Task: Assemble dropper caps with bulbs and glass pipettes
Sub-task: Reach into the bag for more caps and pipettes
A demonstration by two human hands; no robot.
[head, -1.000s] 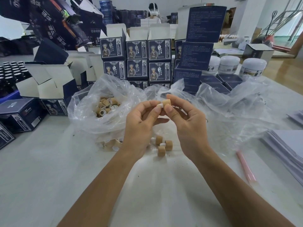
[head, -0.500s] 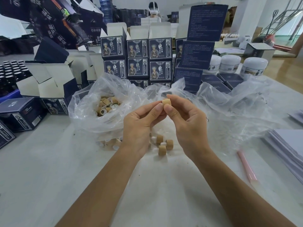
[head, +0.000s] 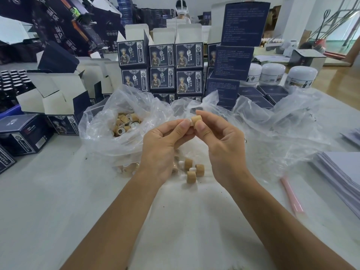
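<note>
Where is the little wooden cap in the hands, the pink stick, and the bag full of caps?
wooden cap [head: 195, 120], head view, on its tan side wall.
pink stick [head: 291, 197], head view, mid-length of its shaft.
bag of caps [head: 101, 131], head view, on its clear plastic wall.

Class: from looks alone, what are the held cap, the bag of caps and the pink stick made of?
Cap: tan and matte, likely bamboo or wood, possibly printed plastic. Bag: thin clear plastic film, glossy and crinkled. Pink stick: smooth, slightly translucent, probably plastic.
</note>
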